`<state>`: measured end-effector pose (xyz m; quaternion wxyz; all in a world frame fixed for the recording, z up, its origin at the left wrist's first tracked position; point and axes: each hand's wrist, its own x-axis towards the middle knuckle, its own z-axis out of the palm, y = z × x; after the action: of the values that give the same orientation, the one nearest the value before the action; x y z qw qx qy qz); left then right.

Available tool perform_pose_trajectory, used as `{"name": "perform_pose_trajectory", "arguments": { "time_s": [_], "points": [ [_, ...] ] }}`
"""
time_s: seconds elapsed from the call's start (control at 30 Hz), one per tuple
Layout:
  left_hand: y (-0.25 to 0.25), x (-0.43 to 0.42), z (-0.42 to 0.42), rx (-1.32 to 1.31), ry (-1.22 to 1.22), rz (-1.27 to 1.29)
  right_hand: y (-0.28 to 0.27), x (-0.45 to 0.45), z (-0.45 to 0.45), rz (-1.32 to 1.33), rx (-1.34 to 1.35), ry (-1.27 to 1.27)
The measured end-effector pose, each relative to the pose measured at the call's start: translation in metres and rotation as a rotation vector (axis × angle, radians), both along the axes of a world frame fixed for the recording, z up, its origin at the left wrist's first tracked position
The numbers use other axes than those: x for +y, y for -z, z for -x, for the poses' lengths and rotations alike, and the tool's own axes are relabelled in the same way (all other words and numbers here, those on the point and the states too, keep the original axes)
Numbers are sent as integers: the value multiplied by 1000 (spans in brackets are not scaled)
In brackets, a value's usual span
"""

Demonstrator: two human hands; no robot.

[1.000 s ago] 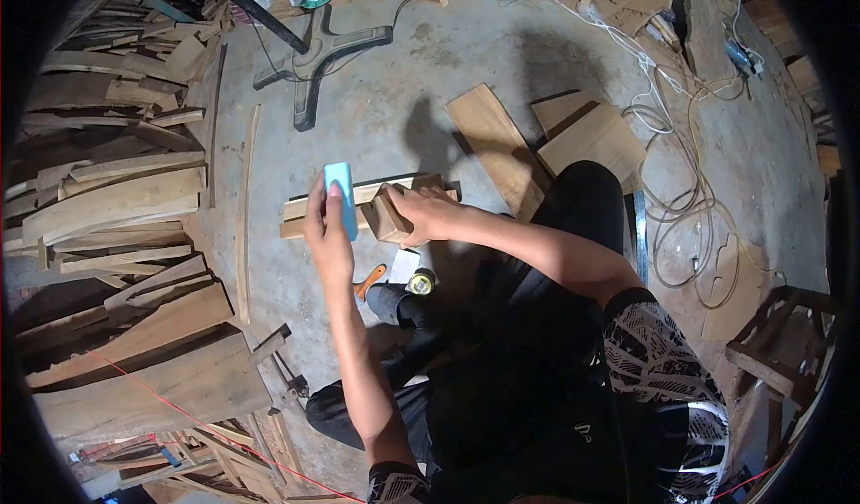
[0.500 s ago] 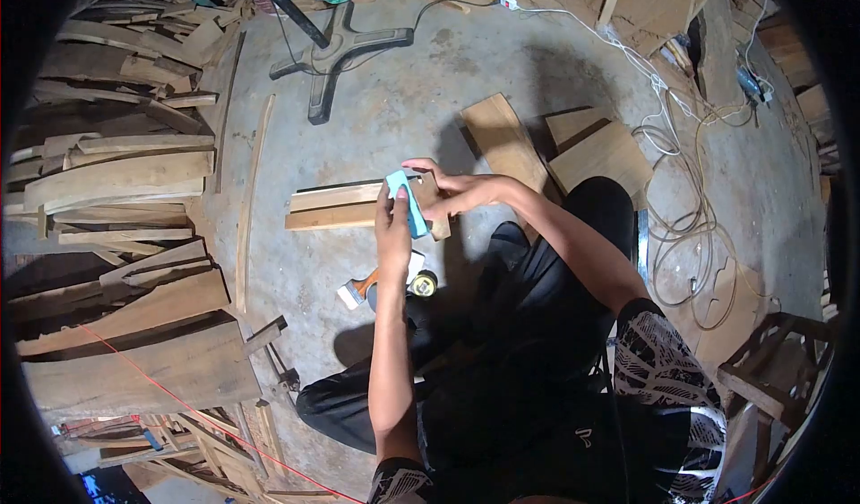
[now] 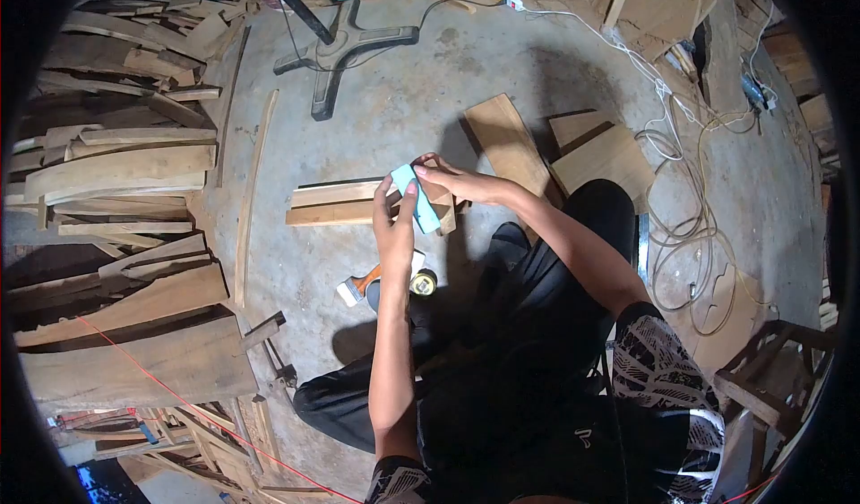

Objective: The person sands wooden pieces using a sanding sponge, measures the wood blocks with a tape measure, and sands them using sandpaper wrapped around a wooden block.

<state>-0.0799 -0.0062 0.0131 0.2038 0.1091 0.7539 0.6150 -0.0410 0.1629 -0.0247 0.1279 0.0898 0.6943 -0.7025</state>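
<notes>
A light-blue block (image 3: 418, 201) is held in my left hand (image 3: 394, 226), thumb on its face and fingers round its left edge. My right hand (image 3: 457, 181) is closed at the top right of the block, its fingertips touching or very near it; what it grips is partly hidden. Behind both hands lie pale wooden strips (image 3: 331, 214) on the floor, with a wooden piece (image 3: 447, 221) at their right end. Nearer my legs are a brush (image 3: 360, 285) with an orange-brown handle and a round yellow-and-black item (image 3: 423, 282).
Boards (image 3: 511, 141) lie on the floor right of the hands. A black cross-shaped stand base (image 3: 333, 49) is at the upper left. Stacked planks (image 3: 125, 177) line the left side. Coiled hose and white cables (image 3: 667, 83) lie at the right, near a wooden stool (image 3: 761, 396).
The block has moved right with my left hand. My right hand has left the wooden block it held and come to the light-blue one. The brush shows more fully, and the view has shifted.
</notes>
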Motion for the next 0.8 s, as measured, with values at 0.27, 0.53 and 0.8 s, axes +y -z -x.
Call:
{"name": "perform_pose_trajectory", "arguments": {
  "time_s": [0.27, 0.53, 0.8],
  "points": [
    [4, 3, 0, -14, 15, -29, 0, 2, -1, 24, -28, -8],
    [15, 4, 2, 36, 29, -34, -1, -2, -2, -9, 133, 60],
    [24, 6, 2, 9, 31, -65, 8, -2, 0, 2, 228, 108]
  ]
}}
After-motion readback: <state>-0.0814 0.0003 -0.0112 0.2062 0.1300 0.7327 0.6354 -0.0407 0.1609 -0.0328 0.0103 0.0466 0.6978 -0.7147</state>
